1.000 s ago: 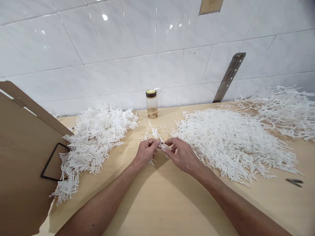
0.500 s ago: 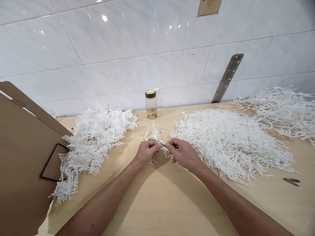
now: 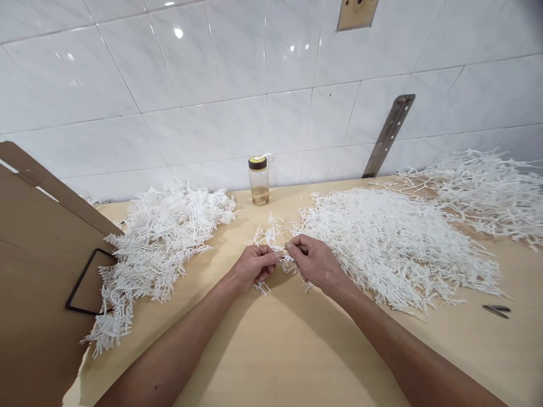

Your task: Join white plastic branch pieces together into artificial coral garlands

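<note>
Between my hands is a small white branching sprig (image 3: pixel 271 234), its thin twigs fanning out toward the bottle. My left hand (image 3: pixel 252 265) pinches it with thumb and fingertips. Close by, my right hand (image 3: pixel 316 261) is closed in a pinch on the same sprig's right side, and its fingertips partly hide what they grip. Short white twigs hang below both hands. To the right, almost touching my right hand, spreads a wide pile of white branching pieces (image 3: pixel 399 243). Another heap of white pieces (image 3: pixel 169 232) lies left of my left hand.
A clear bottle (image 3: pixel 259 189) with a dark and yellow lid stands near the tiled wall. At left rises a cardboard box (image 3: pixel 38 271) with a black wire frame (image 3: pixel 85 282). Small snips (image 3: pixel 496 311) lie far right. More white strands (image 3: pixel 500 195) and a metal bracket (image 3: pixel 389 135) are behind.
The sprig has turned a little between my fingers, and its upper twigs point differently. My left thumb now lies straighter along it. The whole view has shifted slightly.
</note>
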Demonstrator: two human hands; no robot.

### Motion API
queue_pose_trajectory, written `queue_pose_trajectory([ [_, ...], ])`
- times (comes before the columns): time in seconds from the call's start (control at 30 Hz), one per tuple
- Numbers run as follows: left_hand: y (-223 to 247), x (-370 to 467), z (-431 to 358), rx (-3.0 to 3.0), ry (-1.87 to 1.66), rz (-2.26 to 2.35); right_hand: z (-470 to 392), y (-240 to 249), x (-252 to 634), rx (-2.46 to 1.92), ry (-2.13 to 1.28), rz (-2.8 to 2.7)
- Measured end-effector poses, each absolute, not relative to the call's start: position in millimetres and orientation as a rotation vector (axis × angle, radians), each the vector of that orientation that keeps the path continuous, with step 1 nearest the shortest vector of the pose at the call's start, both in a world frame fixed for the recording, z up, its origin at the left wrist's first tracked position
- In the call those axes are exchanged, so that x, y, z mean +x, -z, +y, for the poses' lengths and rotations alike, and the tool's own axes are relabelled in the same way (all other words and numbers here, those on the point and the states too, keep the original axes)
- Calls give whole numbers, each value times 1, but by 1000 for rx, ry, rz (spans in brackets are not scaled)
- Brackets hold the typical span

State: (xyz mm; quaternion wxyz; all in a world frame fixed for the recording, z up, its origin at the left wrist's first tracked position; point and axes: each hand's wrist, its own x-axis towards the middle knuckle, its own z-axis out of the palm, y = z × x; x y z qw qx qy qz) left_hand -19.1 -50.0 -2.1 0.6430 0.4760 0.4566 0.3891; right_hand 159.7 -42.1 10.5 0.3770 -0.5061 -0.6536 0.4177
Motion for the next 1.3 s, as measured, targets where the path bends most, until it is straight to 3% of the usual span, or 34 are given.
queue_pose_trajectory([
  [0.33, -1, -18, -46, 882, -1078, 1120, -47, -7, 158, -1084, -1289, -1563],
  [0.63, -1, -15, -47, 875, -1137, 1208, -50, -9, 156, -1212, -827, -1848],
  [1.3, 3, -10, -50, 919, -1206, 1263, -44, -7, 162, -1228, -807, -1971],
])
